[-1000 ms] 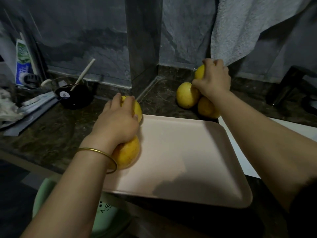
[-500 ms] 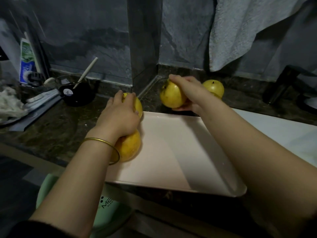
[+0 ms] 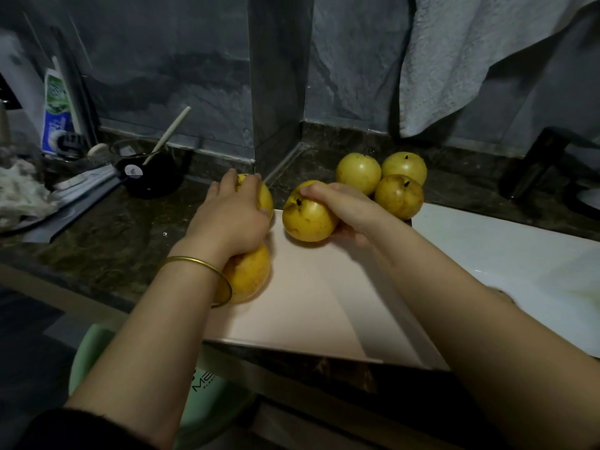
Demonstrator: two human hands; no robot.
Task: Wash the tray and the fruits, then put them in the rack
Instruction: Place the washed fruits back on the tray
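Left hand [image 3: 230, 219] curls over far fruit [image 3: 265, 197] at the tray's back-left corner. Near fruit [image 3: 248, 277] sits under its wrist, on tray [image 3: 308, 306]. Right hand [image 3: 349, 209] grips held fruit [image 3: 306, 217] at the tray's back edge. Three loose fruits [image 3: 358, 172] touch on table [image 3: 113, 241] behind. Fruits probably firm, smooth, slippery wet: cup whole. Tray likely stiff, light: take by rim.

yellow fruits [image 3: 358, 173]: 6 | pink tray [image 3: 308, 303]: 1 | gold bangle [image 3: 194, 263]: 1 | grey towel [image 3: 454, 60]: 1 | toothpaste tube [image 3: 56, 115]: 1 | dark bowl [image 3: 152, 177]: 1 | white stick [image 3: 172, 128]: 1 | green plastic item [image 3: 94, 352]: 1
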